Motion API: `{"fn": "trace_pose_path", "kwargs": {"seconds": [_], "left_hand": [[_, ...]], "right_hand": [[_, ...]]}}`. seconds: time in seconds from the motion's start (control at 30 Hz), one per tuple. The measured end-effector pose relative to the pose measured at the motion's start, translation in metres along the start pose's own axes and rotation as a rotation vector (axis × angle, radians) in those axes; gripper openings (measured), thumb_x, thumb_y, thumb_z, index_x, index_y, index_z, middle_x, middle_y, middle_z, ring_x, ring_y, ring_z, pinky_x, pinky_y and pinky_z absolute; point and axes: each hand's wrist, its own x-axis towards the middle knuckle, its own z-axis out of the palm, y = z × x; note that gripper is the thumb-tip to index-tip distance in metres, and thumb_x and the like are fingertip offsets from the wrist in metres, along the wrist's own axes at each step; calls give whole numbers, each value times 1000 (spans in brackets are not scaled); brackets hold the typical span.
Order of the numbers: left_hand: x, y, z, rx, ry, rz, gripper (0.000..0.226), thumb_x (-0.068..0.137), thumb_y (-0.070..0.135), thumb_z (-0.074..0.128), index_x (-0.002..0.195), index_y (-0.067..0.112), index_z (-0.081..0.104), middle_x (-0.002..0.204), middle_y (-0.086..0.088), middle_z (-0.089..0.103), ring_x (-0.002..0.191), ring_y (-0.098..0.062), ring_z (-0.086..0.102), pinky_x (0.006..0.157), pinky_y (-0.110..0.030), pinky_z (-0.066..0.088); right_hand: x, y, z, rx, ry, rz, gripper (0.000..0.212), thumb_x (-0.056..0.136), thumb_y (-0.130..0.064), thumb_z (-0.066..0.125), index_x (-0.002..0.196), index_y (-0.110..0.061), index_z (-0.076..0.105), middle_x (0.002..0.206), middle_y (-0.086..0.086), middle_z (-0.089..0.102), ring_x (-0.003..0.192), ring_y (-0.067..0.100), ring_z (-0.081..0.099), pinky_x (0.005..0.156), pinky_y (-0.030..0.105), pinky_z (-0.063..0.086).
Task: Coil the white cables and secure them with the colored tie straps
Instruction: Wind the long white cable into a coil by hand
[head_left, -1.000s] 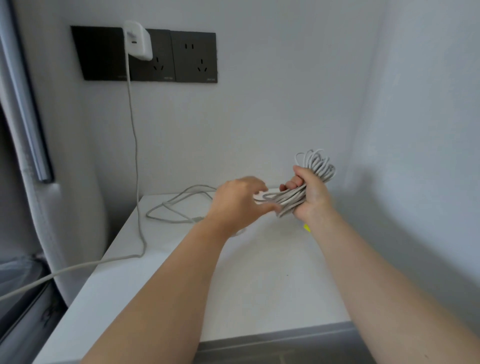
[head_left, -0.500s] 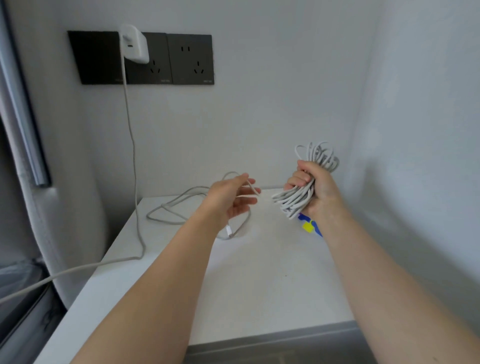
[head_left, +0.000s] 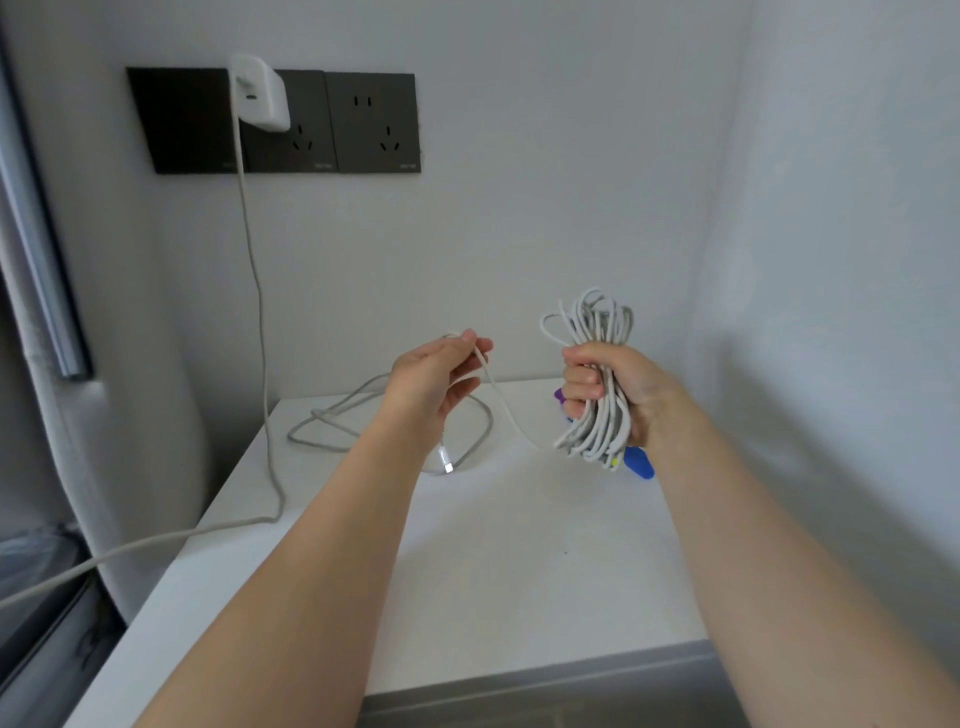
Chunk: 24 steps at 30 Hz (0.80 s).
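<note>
My right hand grips a bundle of coiled white cable upright above the white table; loops stick out above and below the fist. My left hand pinches the loose strand of that cable between thumb and fingers, raised to the left of the bundle. The strand's free end with its plug hangs down to the table. Colored tie straps lie on the table behind the bundle: a blue one and a purple one, mostly hidden.
A second white cable lies looped at the table's back left and runs up to a white charger in the black wall sockets. Walls close in at the back and right. A grey edge marks the table front.
My hands have drawn apart: the left moved left and up with the loose strand, and the right lifted the bundle, uncovering the straps beneath it.
</note>
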Motion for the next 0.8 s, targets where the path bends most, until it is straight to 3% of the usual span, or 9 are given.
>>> {"fn": "trace_pose_path", "kwargs": {"seconds": [0.07,0.13,0.23,0.37,0.5,0.63,0.8], "left_hand": [[0,-2,1,6,-43,0,12,92,16,55,91,11,66,95,3,69,90,-7,61,81,-22,47],[0,-4,2,22,-76,7,12,91,16,57,95,12,67,99,4,68,103,-10,59,91,-26,44],[1,-6,1,19,-86,-3,10,89,16,59,88,14,69,103,5,67,111,-12,56,98,-32,40],[1,-8,2,-12,-112,-16,12,91,13,57,87,13,68,100,4,67,104,-11,57,96,-32,40],[5,-11,1,-51,-104,-27,12,90,7,56,88,11,67,104,7,66,102,-11,57,91,-37,40],[6,-12,1,-47,-110,-40,11,89,7,57,83,11,65,105,8,66,97,-9,57,98,-41,40],[6,-11,2,-76,-108,-56,11,90,9,57,96,7,66,99,5,67,101,-12,55,90,-34,43]], "right_hand": [[1,4,1,-51,-28,12,20,84,-7,49,67,-14,43,51,0,55,29,4,33,38,17,32],[3,7,3,-74,-59,33,12,84,-5,49,76,-12,44,74,10,69,30,4,34,39,18,31],[5,13,3,-109,-153,89,18,74,-7,54,88,-12,44,98,16,71,31,3,36,40,18,31],[10,18,0,-124,-238,122,23,71,-9,56,90,-14,43,110,20,67,34,4,38,42,19,33],[8,21,2,-113,-307,145,13,77,-8,51,86,-12,43,113,22,66,35,3,39,42,19,35],[6,23,5,-94,-344,148,14,80,-7,47,94,-8,47,110,23,66,35,3,39,44,19,33],[5,24,7,-95,-321,133,16,78,-7,47,93,-6,53,90,16,70,32,3,37,43,19,35]]}}
